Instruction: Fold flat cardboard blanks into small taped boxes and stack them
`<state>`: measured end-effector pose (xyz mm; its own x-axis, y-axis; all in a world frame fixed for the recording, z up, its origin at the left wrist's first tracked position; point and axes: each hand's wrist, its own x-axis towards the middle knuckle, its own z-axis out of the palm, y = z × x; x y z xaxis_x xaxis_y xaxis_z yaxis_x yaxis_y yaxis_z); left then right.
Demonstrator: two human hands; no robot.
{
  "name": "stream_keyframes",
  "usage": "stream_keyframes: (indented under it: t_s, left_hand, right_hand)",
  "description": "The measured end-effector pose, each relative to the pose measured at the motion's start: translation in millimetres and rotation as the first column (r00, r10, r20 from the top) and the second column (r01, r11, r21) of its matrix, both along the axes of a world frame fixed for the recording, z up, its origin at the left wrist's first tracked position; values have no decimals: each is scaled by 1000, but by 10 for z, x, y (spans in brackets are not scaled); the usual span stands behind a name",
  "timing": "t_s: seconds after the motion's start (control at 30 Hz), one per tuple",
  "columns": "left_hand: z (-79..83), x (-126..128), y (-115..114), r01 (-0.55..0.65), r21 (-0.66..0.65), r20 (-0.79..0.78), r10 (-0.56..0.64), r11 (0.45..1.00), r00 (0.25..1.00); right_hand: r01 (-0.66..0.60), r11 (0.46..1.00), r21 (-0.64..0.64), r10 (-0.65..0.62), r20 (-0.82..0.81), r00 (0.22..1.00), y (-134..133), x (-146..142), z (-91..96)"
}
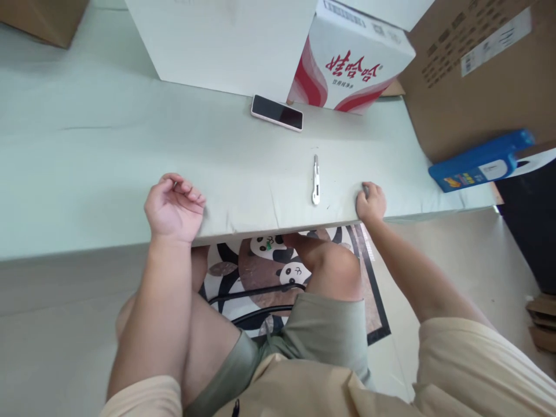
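Note:
My left hand (176, 208) rests palm up by the near edge of the table, its fingers loosely bent and apart, holding nothing. To the right, my right hand (372, 201) lies on the tabletop near the edge with its fingers curled in. I see no object in it, though its palm side is hidden. Between the hands, nearer the right one, a white utility knife (316, 180) lies flat, pointing away from me. Farther back a smartphone (277, 113) with a dark screen and pale case lies face up. Neither hand touches the knife or phone.
A pale green cloth covers the table (99, 168). At the back stand a white box (226, 46) and a red-and-white carton (347, 69). On the right are a large brown cardboard box (482, 75) and a blue package (469, 165). A panda-patterned mat (260, 263) lies below.

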<state>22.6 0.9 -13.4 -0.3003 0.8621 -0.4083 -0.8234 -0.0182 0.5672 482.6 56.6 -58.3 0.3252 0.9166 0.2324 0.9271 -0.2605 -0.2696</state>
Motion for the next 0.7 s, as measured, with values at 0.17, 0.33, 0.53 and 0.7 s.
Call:
stream_keyframes:
  t_s: [0.17, 0.33, 0.53, 0.7]
  left_hand:
    - [34, 82, 1, 43, -36, -114, -47, 998, 992]
    - [9, 106, -30, 65, -87, -207, -82, 994, 975]
    - [-68, 173, 6, 57, -75, -284, -76, 996, 956]
    - [7, 308, 67, -75, -170, -322, 16, 983, 947]
  right_hand:
    - [-11, 1000, -1, 11, -17, 1000, 4, 19, -23]
    - [-9, 1000, -12, 9, -31, 999, -7, 19, -15]
    - [-10, 1000, -7, 10, -25, 1000, -24, 28, -31]
    - [11, 1000, -29, -11, 9, 1000, -22, 51, -36]
